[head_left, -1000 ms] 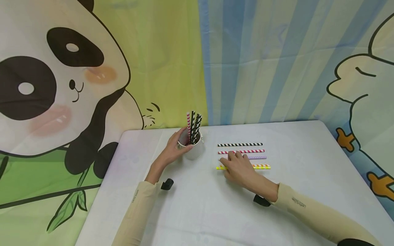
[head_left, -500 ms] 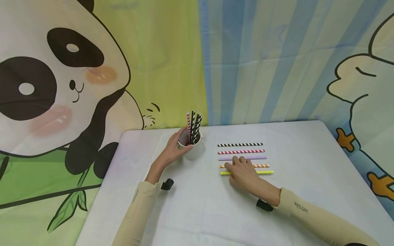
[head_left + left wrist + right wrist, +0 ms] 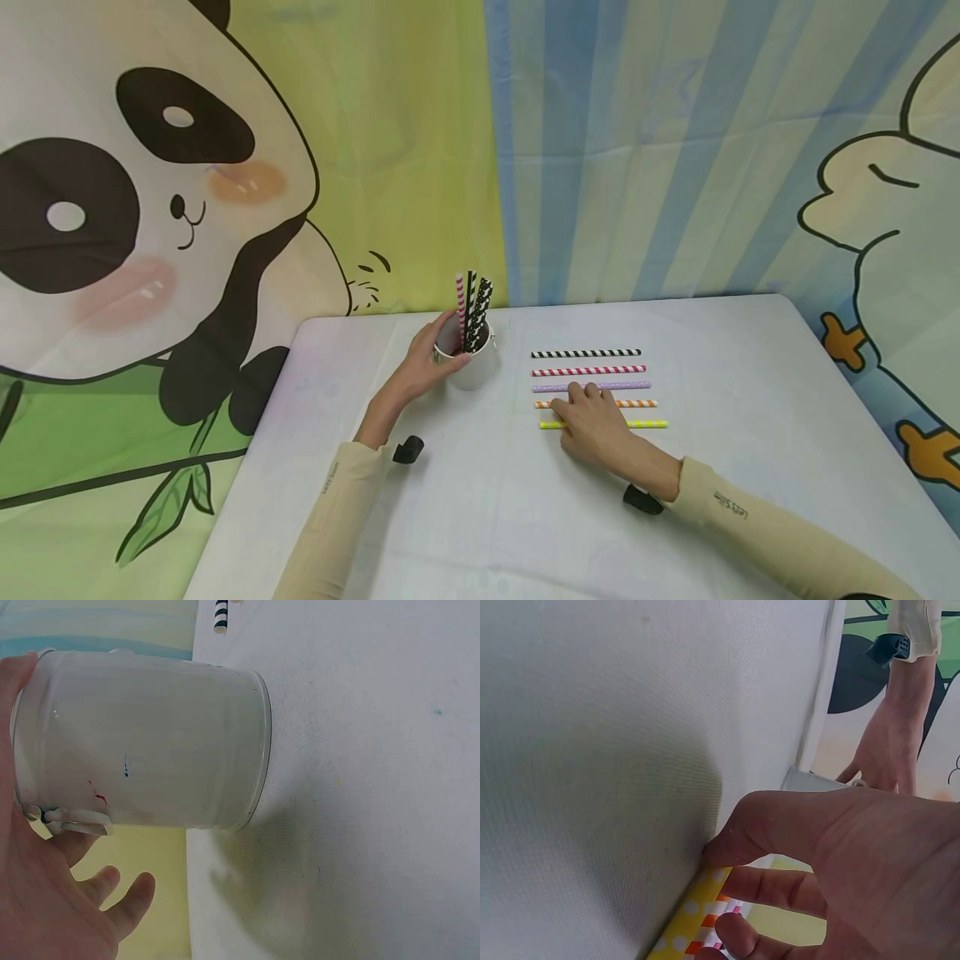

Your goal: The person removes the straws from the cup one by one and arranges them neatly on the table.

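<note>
My left hand (image 3: 423,362) grips the rim of a small white pail (image 3: 477,373), thumb and fingers spread around it. Upright in the pail stand several paper straws (image 3: 476,312), black-and-white patterned and pink striped. My right hand (image 3: 600,425) is over the nearest straws in a row; thumb and index finger pinch the yellow dotted straw (image 3: 681,926). Just behind that lies the orange striped straw (image 3: 636,404), partly covered by the fingers. Farther back, roughly parallel, lie the purple straw (image 3: 626,385), the red striped straw (image 3: 588,370) and the black striped straw (image 3: 585,353).
A white-covered table (image 3: 480,517) bears everything. Behind it hangs a printed cloth backdrop (image 3: 405,150) with a panda and stripes. In the left wrist view, a small lug (image 3: 79,823) sticks out from the pail's side.
The yellow straw has moved toward me, away from the orange one, and slightly right, with my right hand. My left hand and the pail have stayed in place.
</note>
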